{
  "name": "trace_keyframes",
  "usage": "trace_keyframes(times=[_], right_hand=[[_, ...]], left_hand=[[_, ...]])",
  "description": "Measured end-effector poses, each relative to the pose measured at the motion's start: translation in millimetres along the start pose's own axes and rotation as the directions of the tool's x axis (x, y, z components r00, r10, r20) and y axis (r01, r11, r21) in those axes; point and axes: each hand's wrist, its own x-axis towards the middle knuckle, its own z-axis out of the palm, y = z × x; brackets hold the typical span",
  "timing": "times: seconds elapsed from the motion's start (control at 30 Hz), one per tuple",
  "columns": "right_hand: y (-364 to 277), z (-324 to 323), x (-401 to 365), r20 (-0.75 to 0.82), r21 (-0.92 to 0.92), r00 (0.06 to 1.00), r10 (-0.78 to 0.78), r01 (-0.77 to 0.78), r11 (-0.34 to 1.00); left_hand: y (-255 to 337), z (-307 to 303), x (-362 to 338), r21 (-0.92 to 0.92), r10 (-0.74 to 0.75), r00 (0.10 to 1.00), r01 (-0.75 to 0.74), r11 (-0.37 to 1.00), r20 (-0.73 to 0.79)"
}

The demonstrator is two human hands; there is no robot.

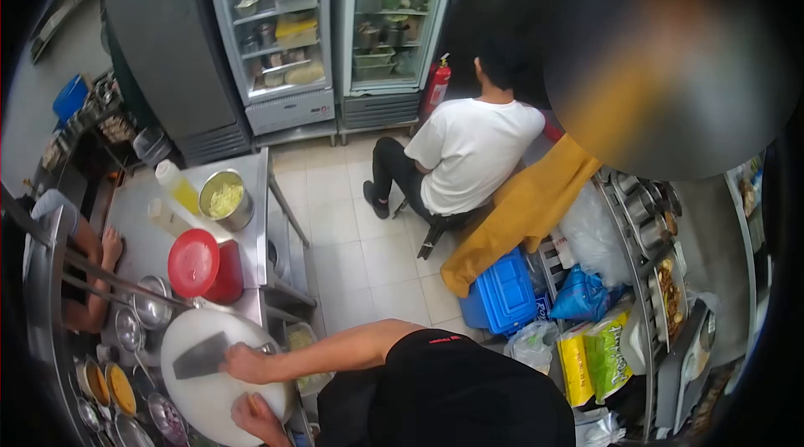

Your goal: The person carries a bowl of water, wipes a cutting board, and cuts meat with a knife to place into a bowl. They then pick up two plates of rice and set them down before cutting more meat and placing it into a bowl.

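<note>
Nearest the lens, the left hand (255, 418) rests on the near edge of the round white chopping board (209, 401). Its fingers curl over something small, but whether it grips anything cannot be told. Just above it, the right hand (244, 363) is clenched around the handle of a cleaver (199, 356), whose blade lies flat across the board and points left.

The cleaver looks heavy toward the blade, stiff and sharp along one edge. The handle is the only safe place to hold it, and a wet handle would probably be slippery. The board looks rigid and fairly weighty, best lifted by its rim.

Counted from left to right:
- One co-worker's hand (109, 246) rests on the steel worktop (142, 237).
- Two small bowls of orange-yellow sauce (109, 384) sit at the lower left.
- There is one cleaver and one board.
- Two squeeze bottles (177, 186) stand on the worktop.
- One red-lidded tub (194, 263) stands just beyond the board.
- One steel pot (224, 196) holds pale shredded greens.
- Two glass-door fridges (285, 28) stand at the back.
- One fire extinguisher (435, 87) stands beside them.
- One seated person in a white shirt (473, 154) is on the floor side.
- One blue crate (507, 292) sits on the floor.
</note>
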Motion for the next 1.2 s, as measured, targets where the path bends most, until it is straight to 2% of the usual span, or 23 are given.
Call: trace_keyframes(times=[0.03,0.07,0.1,0.13,0.17,0.2,0.23,0.27,0.3,0.33,0.37,0.5,0.53,0.6,0.67,0.7,0.77,0.83,0.87,0.93,0.97,1.03,1.2], right_hand=[[-5,-6,-4,-0.023,-0.068,1.000,-0.009,0.007,0.998],[-4,-2,-7,-0.067,-0.034,0.996,0.052,-0.054,0.998],[-8,-2,-4,-0.101,0.021,0.991,0.085,-0.083,0.996],[-11,-22,-6,-0.129,0.097,0.989,0.072,-0.059,0.993],[-14,-25,-10,-0.122,0.185,0.990,0.067,-0.044,0.982],[-17,-28,-15,-0.116,0.272,0.991,0.063,-0.029,0.962],[-19,-32,-21,-0.109,0.357,0.992,0.058,-0.016,0.934],[-25,-51,-21,0.027,0.375,0.999,0.038,-0.045,0.926],[-26,-58,-19,0.050,0.426,0.998,0.023,-0.042,0.904],[-28,-62,-19,0.077,0.461,0.997,0.029,-0.061,0.885],[-28,-63,-19,0.074,0.479,0.997,-0.023,-0.015,0.878],[-28,-55,-23,0.171,0.514,0.985,-0.024,-0.068,0.855],[-26,-55,-24,0.211,0.521,0.977,-0.025,-0.091,0.849],[-20,-56,-22,0.269,0.535,0.962,-0.046,-0.110,0.838],[-21,-59,-20,0.247,0.522,0.967,-0.065,-0.076,0.850],[-25,-69,-14,0.339,0.482,0.939,-0.060,-0.118,0.868],[-35,-62,-19,0.272,0.493,0.955,-0.118,-0.032,0.869],[-56,-66,-19,0.267,0.418,0.951,-0.157,0.033,0.908],[-65,-63,-20,0.290,0.447,0.933,-0.213,0.065,0.892],[-80,-57,-19,0.282,0.375,0.943,-0.175,0.059,0.925],[-83,-51,-21,0.286,0.386,0.934,-0.215,0.093,0.918],[-84,-34,-27,0.294,0.340,0.941,-0.170,0.063,0.938],[-81,-24,-4,0.290,0.429,0.924,-0.249,0.107,0.897]], left_hand=[[2,0,1,-0.013,-0.023,1.000,0.023,1.000,-0.010],[4,4,0,-0.009,-0.007,1.000,0.007,1.000,-0.017],[5,7,1,0.019,-0.009,0.999,0.010,1.000,-0.045],[9,8,1,-0.056,-0.005,0.995,-0.001,0.998,-0.100],[19,1,6,-0.007,-0.081,0.996,0.081,0.997,-0.040],[23,-6,10,0.094,-0.025,0.999,0.027,0.995,-0.021],[19,-5,8,0.067,-0.033,0.996,0.039,0.997,-0.085],[22,-11,8,0.097,-0.090,0.992,0.098,0.990,-0.089],[25,-14,10,0.101,-0.131,0.988,0.139,0.985,-0.079],[29,-18,10,0.134,-0.164,0.976,0.183,0.974,-0.141],[33,-20,12,0.131,-0.166,0.980,0.180,0.975,-0.113],[30,-25,15,0.106,-0.196,0.980,0.197,0.975,-0.018],[34,-28,17,0.114,-0.208,0.978,0.210,0.971,-0.025],[41,-33,18,-0.083,-0.236,0.963,0.227,0.970,-0.132],[32,-40,3,0.007,-0.233,0.959,0.237,0.971,-0.159],[40,-45,4,-0.020,-0.269,0.940,0.271,0.962,-0.210],[58,-67,0,-0.084,-0.385,0.870,0.378,0.922,-0.308],[66,-80,-16,-0.113,-0.485,0.783,0.482,0.869,-0.390],[64,-83,-30,-0.163,-0.531,0.728,0.516,0.841,-0.434],[65,-90,-56,-0.213,-0.581,0.637,0.561,0.800,-0.507],[67,-94,-67,-0.218,-0.589,0.606,0.574,0.789,-0.534],[70,-101,-88,-0.216,-0.649,0.545,0.654,0.725,-0.530],[60,-121,-123,-0.357,-0.701,0.452,0.632,0.688,-0.551]])
